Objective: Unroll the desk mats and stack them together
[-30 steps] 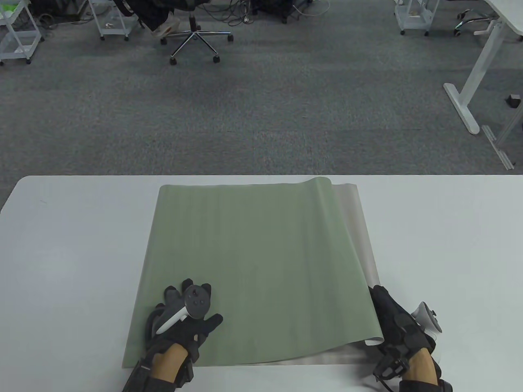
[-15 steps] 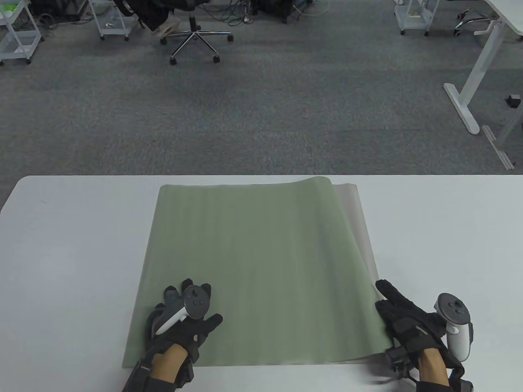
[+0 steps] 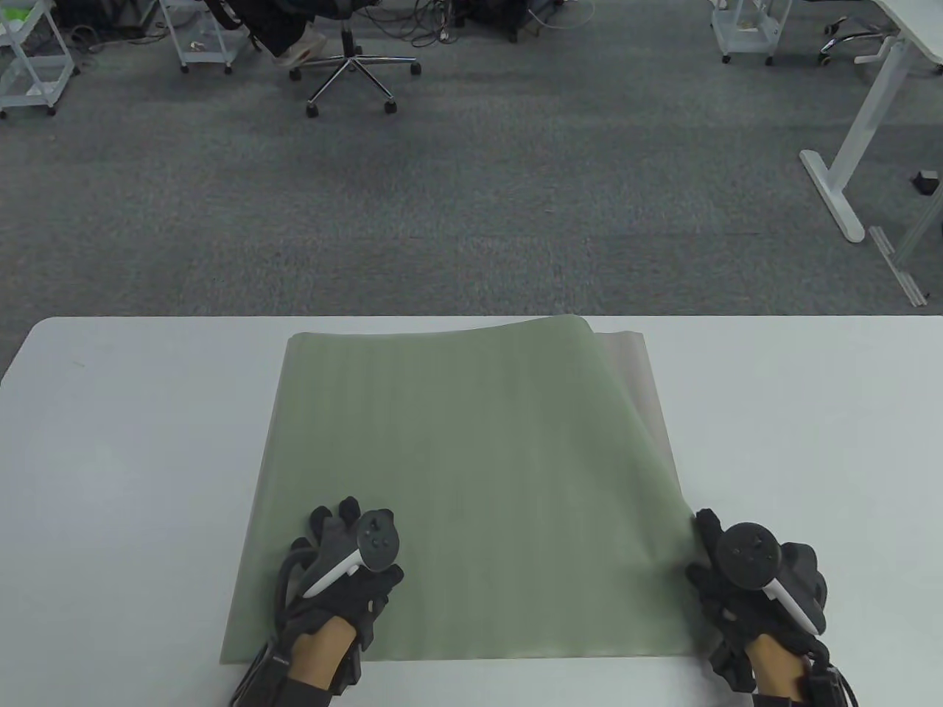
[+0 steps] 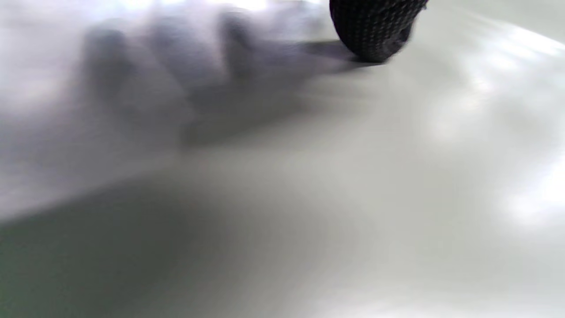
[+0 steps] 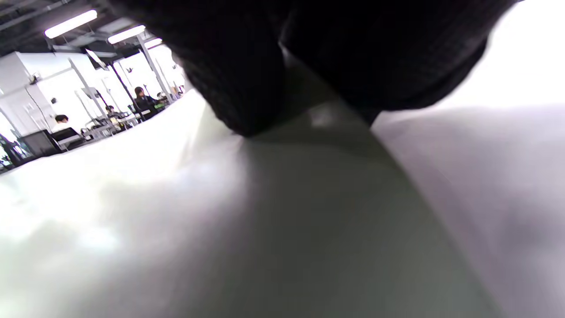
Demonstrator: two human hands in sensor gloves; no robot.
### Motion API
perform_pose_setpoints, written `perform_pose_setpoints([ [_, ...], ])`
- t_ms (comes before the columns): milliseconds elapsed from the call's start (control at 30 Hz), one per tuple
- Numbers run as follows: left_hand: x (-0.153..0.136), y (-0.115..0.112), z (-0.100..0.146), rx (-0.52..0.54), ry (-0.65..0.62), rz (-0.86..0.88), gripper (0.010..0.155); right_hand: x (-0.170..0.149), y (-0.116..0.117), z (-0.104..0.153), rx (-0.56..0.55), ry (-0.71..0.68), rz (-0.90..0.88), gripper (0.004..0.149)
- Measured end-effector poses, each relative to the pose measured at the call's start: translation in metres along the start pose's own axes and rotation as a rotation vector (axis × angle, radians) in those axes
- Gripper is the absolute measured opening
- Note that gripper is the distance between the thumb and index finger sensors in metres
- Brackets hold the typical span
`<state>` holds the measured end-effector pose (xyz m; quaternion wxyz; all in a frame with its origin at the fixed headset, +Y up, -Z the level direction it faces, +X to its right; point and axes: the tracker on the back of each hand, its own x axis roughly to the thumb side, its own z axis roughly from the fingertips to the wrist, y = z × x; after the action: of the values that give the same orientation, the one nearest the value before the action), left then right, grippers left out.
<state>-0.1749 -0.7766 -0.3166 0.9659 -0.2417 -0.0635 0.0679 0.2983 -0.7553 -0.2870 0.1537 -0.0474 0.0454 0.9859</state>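
In the table view the green mat (image 3: 471, 486) lies unrolled over a grey mat (image 3: 639, 383) on the white tabletop (image 3: 132, 456), the left hand (image 3: 346, 574) resting flat on its near left part and the right hand (image 3: 751, 582) pressing its near right corner; the far right corner looks lifted and could curl back once released, leaving the stack askew, with carpet and an office chair (image 3: 346, 66) beyond. The left wrist view, blurred, shows one fingertip (image 4: 375, 31) touching the mat. In the right wrist view dark fingers (image 5: 247, 79) press down on the mat, not gripping it.

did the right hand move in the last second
Yes: the right hand turned palm-down and shifted right along the table's near edge, flattening the green mat's corner.
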Motion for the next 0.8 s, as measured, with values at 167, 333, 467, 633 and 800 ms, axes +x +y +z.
perform_pose_setpoints([
  [167,0.000,-0.013,-0.006,-0.024,-0.014,0.072,0.085,0.003,0.001,0.001,0.020,0.026,0.012,0.075],
  [333,0.004,-0.014,-0.007,-0.041,-0.034,0.017,0.085,0.013,0.004,-0.010,-0.007,0.060,0.056,0.077],
  [467,0.004,-0.013,-0.008,-0.052,-0.043,-0.013,0.083,0.009,0.001,-0.039,-0.001,0.144,-0.144,0.076],
  [633,0.004,-0.013,-0.007,-0.059,-0.040,-0.017,0.083,0.007,-0.006,-0.103,0.040,0.248,-0.336,0.073],
  [800,0.005,-0.011,-0.008,-0.067,-0.028,-0.024,0.083,0.010,-0.011,-0.163,0.013,0.248,-0.530,0.065],
])
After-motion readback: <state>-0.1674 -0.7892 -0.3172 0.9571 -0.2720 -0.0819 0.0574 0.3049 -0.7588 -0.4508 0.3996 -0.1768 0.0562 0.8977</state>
